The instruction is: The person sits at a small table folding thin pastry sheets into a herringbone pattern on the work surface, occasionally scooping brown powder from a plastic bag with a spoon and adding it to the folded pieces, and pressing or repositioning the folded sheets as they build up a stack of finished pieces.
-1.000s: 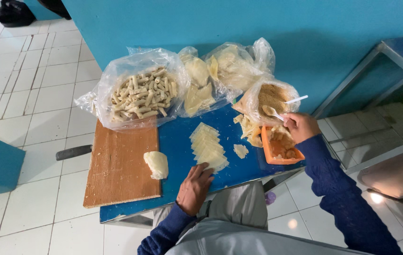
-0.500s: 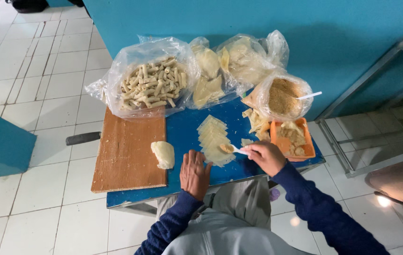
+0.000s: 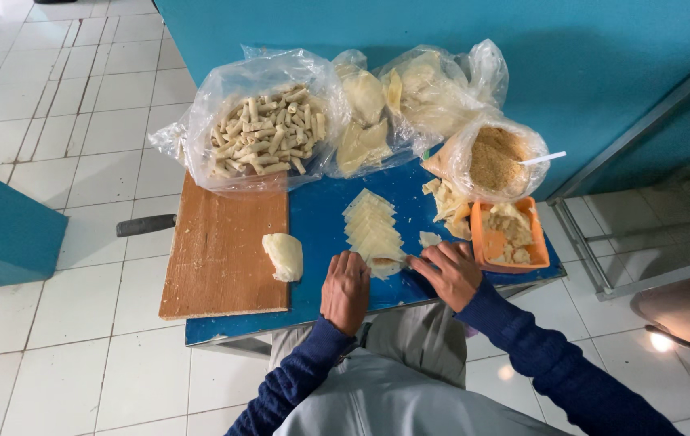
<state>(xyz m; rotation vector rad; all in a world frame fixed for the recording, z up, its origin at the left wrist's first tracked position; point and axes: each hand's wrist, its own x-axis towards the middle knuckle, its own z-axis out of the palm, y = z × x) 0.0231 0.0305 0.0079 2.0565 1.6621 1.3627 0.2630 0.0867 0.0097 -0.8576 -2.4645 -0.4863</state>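
Far to my left a dark handle (image 3: 145,224) sticks out from under the wooden board (image 3: 224,258), which lies on the left part of the blue table (image 3: 321,226). A clear bag of small rolled sticks (image 3: 264,133) stands at the board's far end. A lump of pale dough (image 3: 283,256) sits at the board's right edge, half on the blue surface.

My left hand (image 3: 346,291) lies palm down on the table, fingers loosely together and pointing away from me, holding nothing; its fingertips are just beside the near end of the row of thin pale wrappers (image 3: 372,228), which runs overlapping up the middle of the table. The nearest wrapper (image 3: 385,265) lies between my two hands and has a small spot of filling on it.

My right hand (image 3: 452,273) reaches in from the right, its fingers curled and touching the edge of that wrapper; I cannot tell whether it is pinching anything. Behind it, two bags of pale sheets (image 3: 397,105) lean at the wall. Further right stands an open bag of brown crumbs (image 3: 497,157) with a white spoon handle (image 3: 544,158) sticking out, and just in front of it an orange tray (image 3: 515,238) of filling, close to my right hand.
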